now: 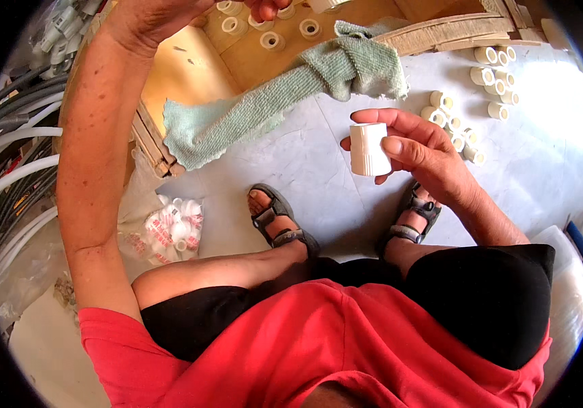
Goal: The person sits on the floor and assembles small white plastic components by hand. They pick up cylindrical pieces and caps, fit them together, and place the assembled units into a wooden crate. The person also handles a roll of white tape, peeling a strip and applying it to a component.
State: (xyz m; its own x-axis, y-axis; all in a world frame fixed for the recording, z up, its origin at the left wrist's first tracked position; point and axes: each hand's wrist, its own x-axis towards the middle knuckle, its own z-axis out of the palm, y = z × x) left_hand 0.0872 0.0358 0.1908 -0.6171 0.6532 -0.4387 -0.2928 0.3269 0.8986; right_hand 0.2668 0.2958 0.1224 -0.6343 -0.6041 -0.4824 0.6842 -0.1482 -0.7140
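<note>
My right hand [427, 146] is closed around a white plastic pipe fitting [369, 151], a short sleeve with a ribbed lower end, held upright above the floor between thumb and fingers. At the top edge, my left hand [162, 15] reaches over a wooden box [200, 68]; the frame cuts most of it off. Only a few curled fingertips show, just above a white fitting [259, 24], and whether they grip anything cannot be made out. More white ring-ended fittings [272, 41] stand inside the box. A green ribbed cloth [285, 88] drapes along its near rim.
Several white fittings [487, 76] stand in groups on the grey floor [332, 197] at the right. A clear bag of white fittings [176, 228] lies left of my feet. Coiled black and white hoses [20, 136] fill the far left. Clear plastic wrapping [567, 285] is at the right.
</note>
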